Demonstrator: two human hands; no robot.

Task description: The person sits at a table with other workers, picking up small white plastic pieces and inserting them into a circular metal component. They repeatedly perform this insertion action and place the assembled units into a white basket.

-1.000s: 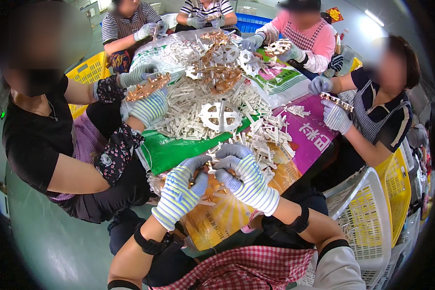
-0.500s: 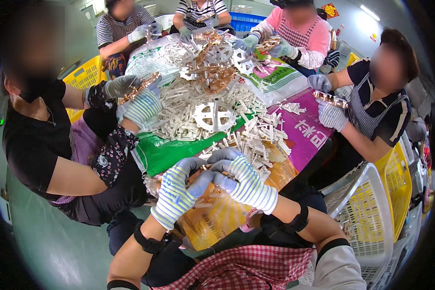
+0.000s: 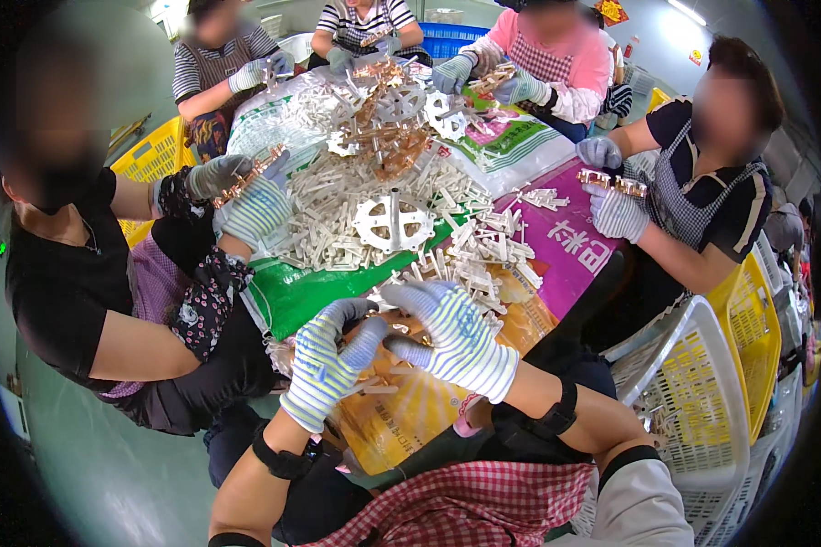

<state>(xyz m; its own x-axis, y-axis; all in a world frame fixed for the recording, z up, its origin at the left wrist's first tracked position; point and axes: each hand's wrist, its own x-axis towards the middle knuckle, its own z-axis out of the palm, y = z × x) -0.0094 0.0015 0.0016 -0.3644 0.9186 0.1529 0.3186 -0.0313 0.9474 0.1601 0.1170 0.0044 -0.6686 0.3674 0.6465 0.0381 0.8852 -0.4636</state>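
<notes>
Both my hands wear white-and-blue striped gloves and hover over the near edge of the work surface. My left hand point(image 3: 324, 363) has its fingers curled toward the thumb; what they hold, if anything, is too small to make out. My right hand point(image 3: 461, 342) is beside it, thumb and fingers spread apart with a gap between. Small coppery pieces point(image 3: 403, 325) show between the two hands. Beyond them lies a heap of short pale bar-shaped parts point(image 3: 337, 214). On the heap sits a silvery toothed wheel with an upright rod point(image 3: 394, 226).
Printed sacks cover the surface, among them a purple one point(image 3: 570, 239) and an orange one point(image 3: 392, 433). Co-workers around it hold coppery part strips point(image 3: 251, 175). A white plastic basket point(image 3: 693, 401) and yellow crates point(image 3: 748, 328) stand at the right. More toothed wheels stand farther back.
My hands have moved apart from where their fingertips met. My right hand's fingers have opened away from the thumb. The whole view has shifted slightly.
</notes>
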